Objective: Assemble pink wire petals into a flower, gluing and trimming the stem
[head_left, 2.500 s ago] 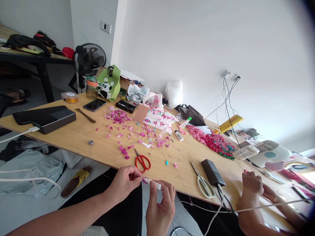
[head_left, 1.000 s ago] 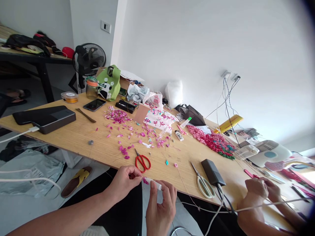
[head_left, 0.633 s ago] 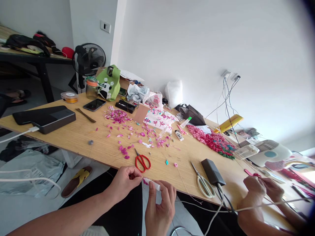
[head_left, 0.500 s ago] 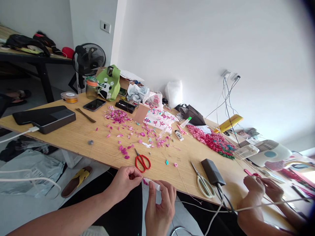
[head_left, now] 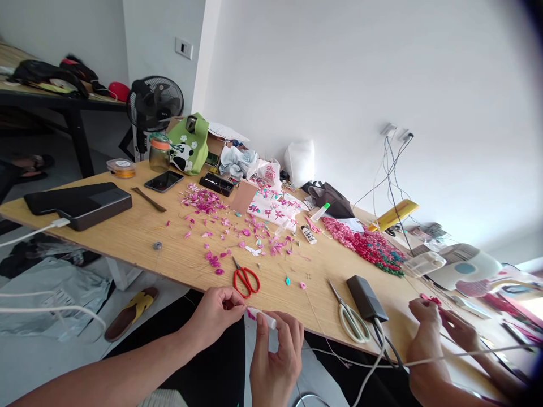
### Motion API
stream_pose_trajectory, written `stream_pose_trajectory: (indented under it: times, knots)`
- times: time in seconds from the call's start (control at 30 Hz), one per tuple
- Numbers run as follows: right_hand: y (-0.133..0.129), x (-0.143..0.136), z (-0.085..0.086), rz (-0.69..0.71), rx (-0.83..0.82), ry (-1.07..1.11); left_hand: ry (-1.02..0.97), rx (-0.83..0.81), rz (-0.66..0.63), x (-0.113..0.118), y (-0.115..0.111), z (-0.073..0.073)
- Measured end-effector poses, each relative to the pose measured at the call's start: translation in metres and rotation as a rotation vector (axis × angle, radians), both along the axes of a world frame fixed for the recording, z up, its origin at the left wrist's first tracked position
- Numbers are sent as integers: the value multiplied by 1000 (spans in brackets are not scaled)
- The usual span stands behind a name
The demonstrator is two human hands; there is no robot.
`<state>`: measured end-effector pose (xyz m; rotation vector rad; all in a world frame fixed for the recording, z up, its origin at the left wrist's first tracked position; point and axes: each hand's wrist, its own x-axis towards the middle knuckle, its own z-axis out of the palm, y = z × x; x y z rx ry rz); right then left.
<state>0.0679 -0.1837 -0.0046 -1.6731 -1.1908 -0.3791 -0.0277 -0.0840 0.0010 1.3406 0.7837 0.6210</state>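
Observation:
My right hand [head_left: 278, 345] holds a small white tube [head_left: 263, 318] between thumb and fingers, its tip pointing left. Facing that tip, my left hand [head_left: 223, 310] is pinched closed at the table's front edge; a bit of magenta shows between the hands, and what the left fingertips grip is too small to make out. Just above my hands lie red-handled scissors [head_left: 246, 280]. Magenta petals [head_left: 203, 199] are heaped and scattered beyond them on the wooden table [head_left: 169, 249]. A teal piece [head_left: 287, 280] and a pink ring-shaped piece [head_left: 302, 285] lie to the right.
Pale-handled scissors [head_left: 353, 322] and a black power brick [head_left: 367, 298] with cables lie to the right. Another person's hands [head_left: 436, 322] hold something red at the far right. A power bank [head_left: 99, 206], a phone [head_left: 164, 181] and a green bag [head_left: 190, 144] stand left and back.
The other person's hands have shifted slightly left and up with the red piece. My own hands and the white tube look almost unchanged.

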Motion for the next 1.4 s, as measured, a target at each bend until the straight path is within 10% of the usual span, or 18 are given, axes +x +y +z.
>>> stream_pose_trajectory:
  times: [1.4]
  knots:
    - [0, 1, -5, -13, 11, -37, -176, -280, 60, 1, 8, -10]
